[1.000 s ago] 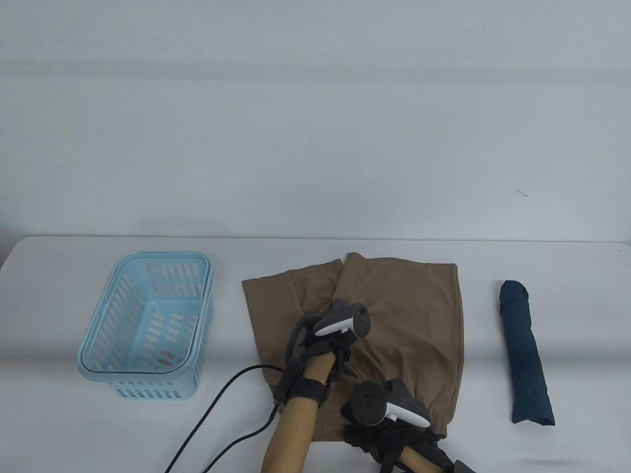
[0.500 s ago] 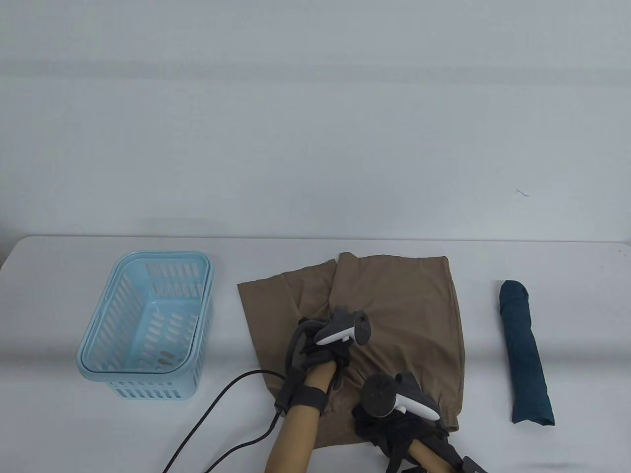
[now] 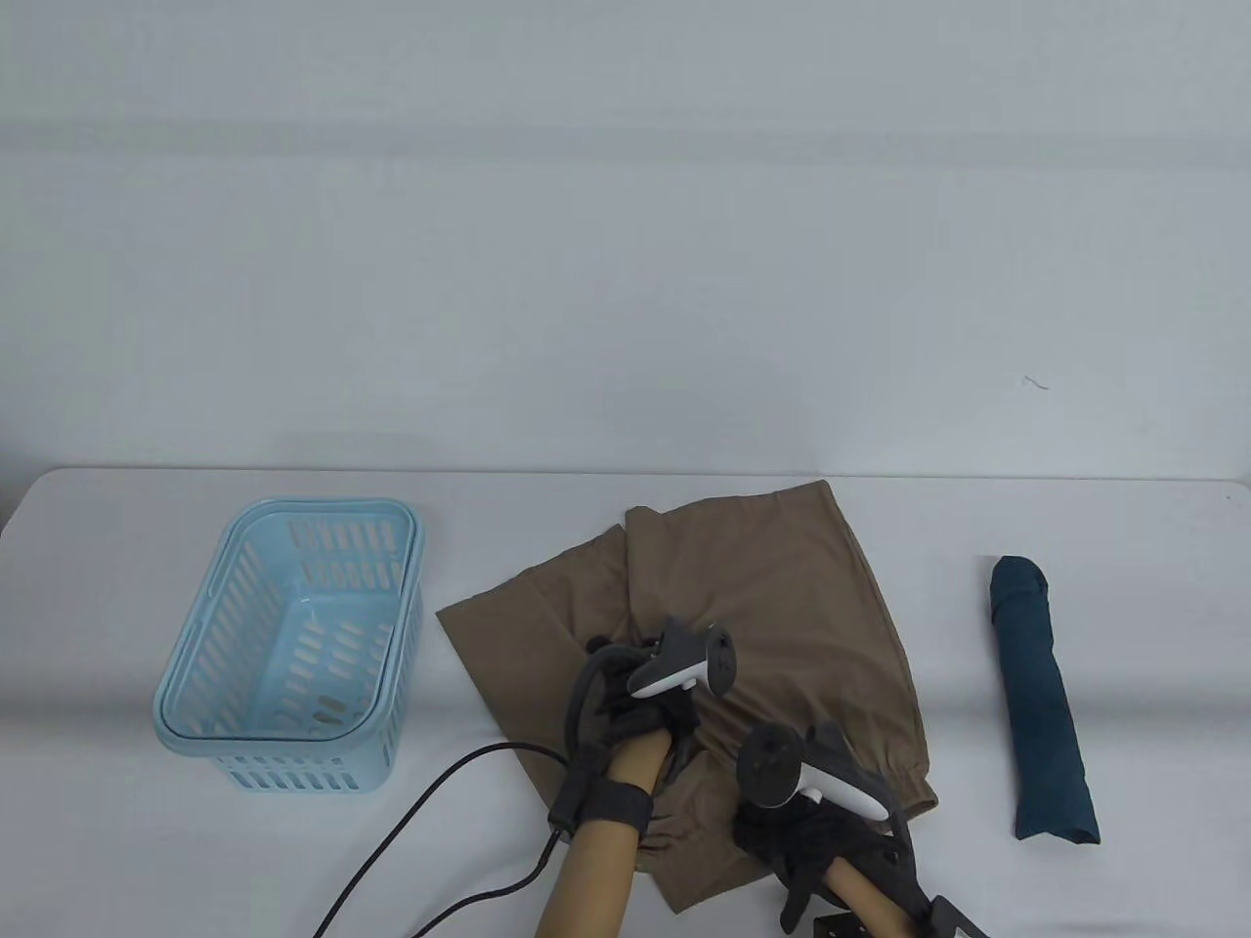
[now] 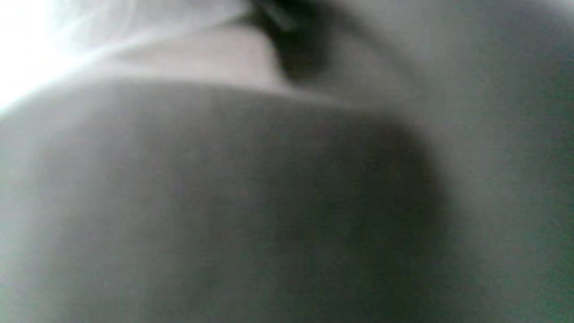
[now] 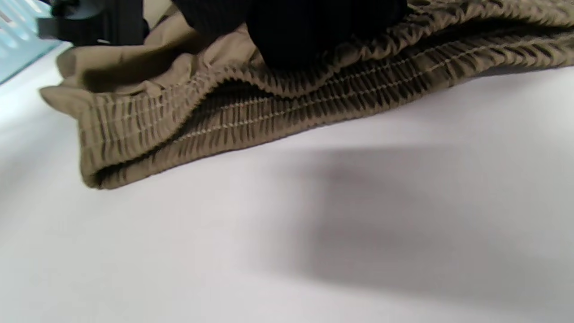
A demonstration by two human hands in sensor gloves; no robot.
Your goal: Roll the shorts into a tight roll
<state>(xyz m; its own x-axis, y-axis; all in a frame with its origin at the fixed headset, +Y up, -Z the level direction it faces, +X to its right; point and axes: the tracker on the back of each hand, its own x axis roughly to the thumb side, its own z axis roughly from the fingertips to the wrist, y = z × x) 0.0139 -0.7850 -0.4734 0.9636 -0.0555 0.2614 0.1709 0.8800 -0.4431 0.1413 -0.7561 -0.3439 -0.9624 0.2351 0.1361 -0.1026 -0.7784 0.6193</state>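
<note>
- Table view shows brown shorts (image 3: 772,625) lying flat on a white table (image 3: 195,879), a bit crooked, with the two leg ends pointing to the far side.
- The stretchy waistband (image 3: 909,782) is on the near side, close to the person.
- The left hand (image 3: 640,703) rests on the middle of the shorts, where the two legs meet. A tracker sits on top of it, so I cannot tell if its fingers lie flat or pinch the cloth.
- The right hand (image 3: 811,831) is on the near edge of the shorts, at the waistband. Its tracker hides the fingers in this view too.
- Right wrist view is very close to the table. It shows the ribbed waistband (image 5: 269,103) in two layers, one on top of the other, lying on the white top.
- In that view the dark gloved fingers (image 5: 309,31) press down on the top layer of the waistband. Whether they curl round it I cannot tell.
- Left wrist view is only a grey blur, so nothing can be made out there.
- A light blue basket (image 3: 293,645) with slots in its walls stands to the left, apart from the shorts.
- A dark blue roll of cloth (image 3: 1041,703) lies to the right, also apart from the shorts.
- A black cable (image 3: 440,791) runs from the left wrist across the table to the near edge.
</note>
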